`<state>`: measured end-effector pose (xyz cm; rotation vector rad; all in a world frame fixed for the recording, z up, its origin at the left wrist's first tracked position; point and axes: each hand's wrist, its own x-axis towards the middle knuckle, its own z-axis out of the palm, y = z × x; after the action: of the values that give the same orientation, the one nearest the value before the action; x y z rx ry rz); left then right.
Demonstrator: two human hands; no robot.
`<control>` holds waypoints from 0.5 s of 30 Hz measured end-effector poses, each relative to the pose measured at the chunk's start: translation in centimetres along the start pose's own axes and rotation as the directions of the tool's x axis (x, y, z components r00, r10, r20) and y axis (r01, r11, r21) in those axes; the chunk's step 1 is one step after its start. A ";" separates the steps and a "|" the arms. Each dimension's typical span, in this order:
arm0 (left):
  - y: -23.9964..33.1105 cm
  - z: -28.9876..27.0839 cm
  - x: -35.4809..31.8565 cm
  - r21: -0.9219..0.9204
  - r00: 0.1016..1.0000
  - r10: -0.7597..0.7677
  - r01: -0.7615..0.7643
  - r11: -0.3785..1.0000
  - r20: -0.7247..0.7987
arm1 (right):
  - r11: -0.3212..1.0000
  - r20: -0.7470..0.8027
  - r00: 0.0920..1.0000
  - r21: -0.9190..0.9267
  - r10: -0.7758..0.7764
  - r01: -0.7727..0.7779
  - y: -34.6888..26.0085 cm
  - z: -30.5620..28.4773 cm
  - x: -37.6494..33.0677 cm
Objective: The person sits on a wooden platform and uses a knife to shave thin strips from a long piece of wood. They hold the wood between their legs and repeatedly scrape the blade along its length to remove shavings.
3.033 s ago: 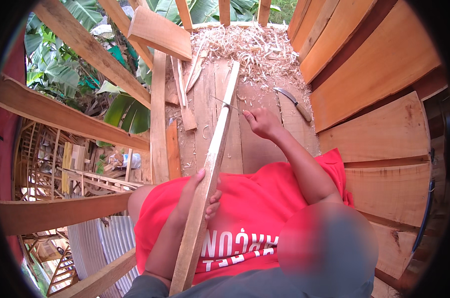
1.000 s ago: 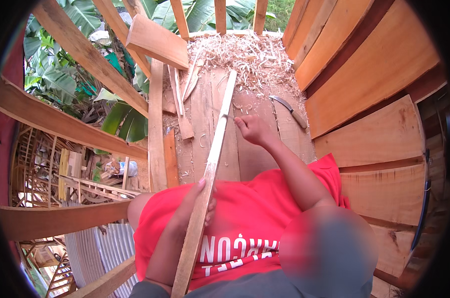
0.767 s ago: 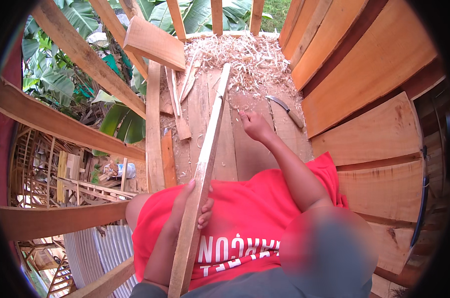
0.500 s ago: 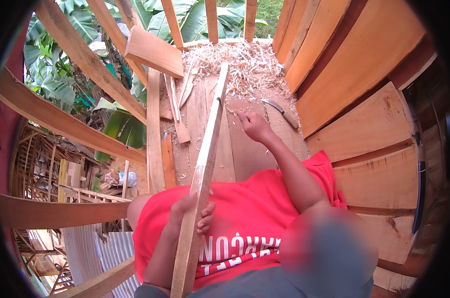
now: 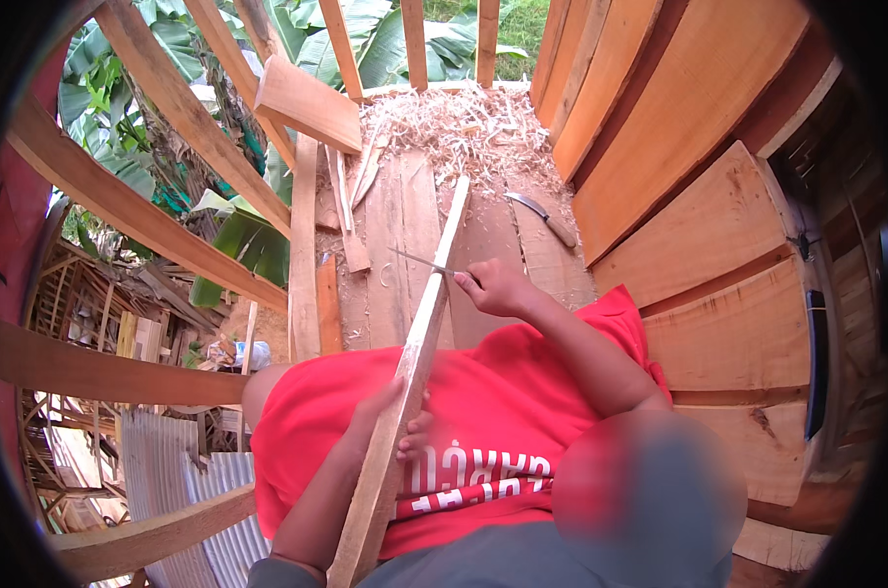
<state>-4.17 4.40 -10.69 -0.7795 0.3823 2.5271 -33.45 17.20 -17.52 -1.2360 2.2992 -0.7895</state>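
Observation:
A long, pale wooden stick (image 5: 424, 333) slants from my lap up toward the floor's far end. My left hand (image 5: 395, 412) wraps round its lower part, over the red cloth (image 5: 317, 431) on my legs. Higher up, my right hand (image 5: 493, 287) is closed on a knife, its handle mostly hidden in the fist. The thin knife blade (image 5: 419, 258) points left and lies across the stick's upper half. Beyond the right hand, a second knife (image 5: 559, 228) with a curved blade and wooden handle lies on the floorboards.
Curly wood shavings (image 5: 464, 122) heap at the far end. A thick wooden block (image 5: 309, 106) and thin offcuts (image 5: 354, 250) are at the left. Spaced slats (image 5: 150, 216) border the left side; wide planks (image 5: 699, 284) wall the right. Banana leaves (image 5: 243, 240) show outside.
My right hand has drawn back toward me, and its knife blade now shows plainly across the stick. The stick's far tip sits lower and slightly farther right.

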 end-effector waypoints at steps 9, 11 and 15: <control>1.6 -0.1 2.7 0.269 0.934 0.159 -0.072 0.961 -0.320 | 0.975 0.025 0.975 0.002 -0.223 0.223 -1.6 0.7 -0.5; 1.9 0.1 2.8 0.261 0.952 0.160 -0.090 0.961 -0.261 | 0.962 -0.010 0.962 -0.010 -0.274 0.274 -1.4 0.9 -0.6; 2.6 1.1 2.6 0.349 0.969 0.182 -0.114 0.930 -0.169 | 0.934 -0.092 0.931 0.002 -0.354 0.356 -1.2 1.5 -0.6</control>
<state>-7.88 3.50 -11.04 -0.8940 0.9475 2.4268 -31.53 16.72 -17.85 -1.6685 2.1564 -1.0042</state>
